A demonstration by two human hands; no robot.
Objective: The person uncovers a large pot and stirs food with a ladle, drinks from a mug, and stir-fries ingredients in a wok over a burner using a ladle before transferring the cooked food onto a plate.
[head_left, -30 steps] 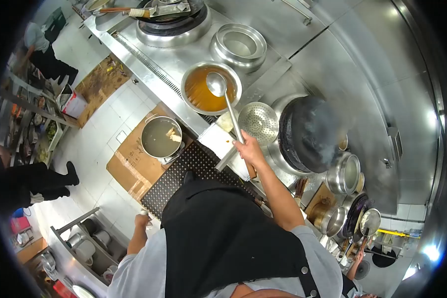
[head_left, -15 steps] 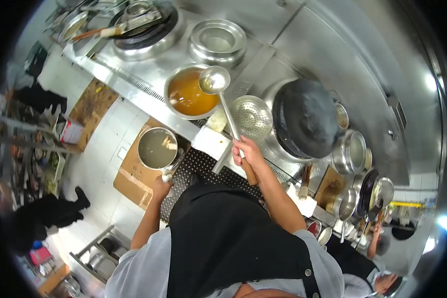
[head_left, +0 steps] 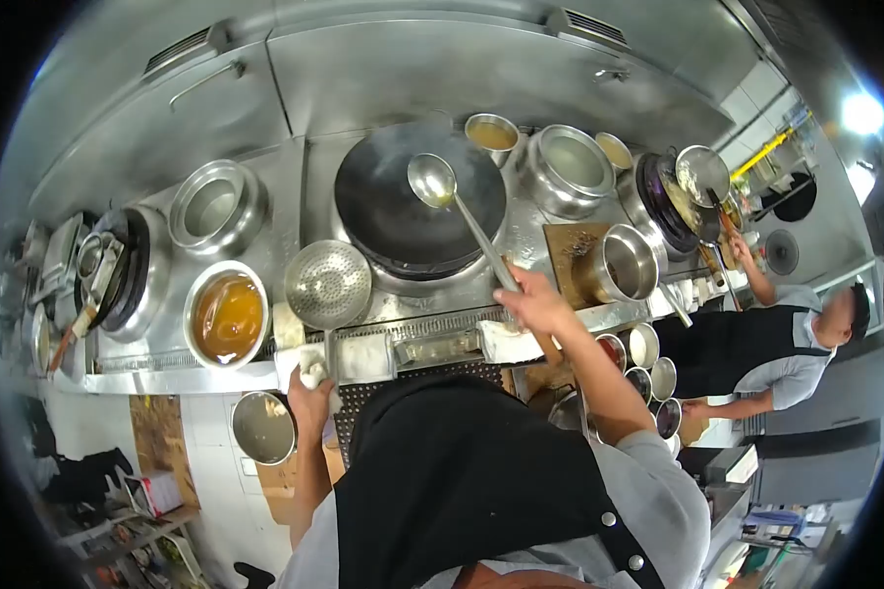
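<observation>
My right hand (head_left: 535, 299) is closed round the wooden handle of a metal ladle (head_left: 476, 228). The ladle's bowl is over a dark wok (head_left: 383, 211) from which thin smoke rises. In my left hand (head_left: 309, 401) is a bunched white cloth (head_left: 313, 367), at the front edge of the stove. A perforated skimmer (head_left: 328, 285) rests between the wok and a bowl of amber oil (head_left: 229, 316). Its handle runs down beside the cloth; I cannot tell whether my fingers touch it.
A lidless steel pot (head_left: 263, 428) stands low at the left. Along the back are a small pot of yellowish liquid (head_left: 492, 134) and a wide steel pot (head_left: 572, 169). A saucepan (head_left: 627, 263) sits right of my right hand. A co-worker (head_left: 756, 344) works farther right.
My view has turned rightward to face the stove. The ladle has gone from above the oil bowl to over the wok. My left hand with the cloth has come up to the stove edge.
</observation>
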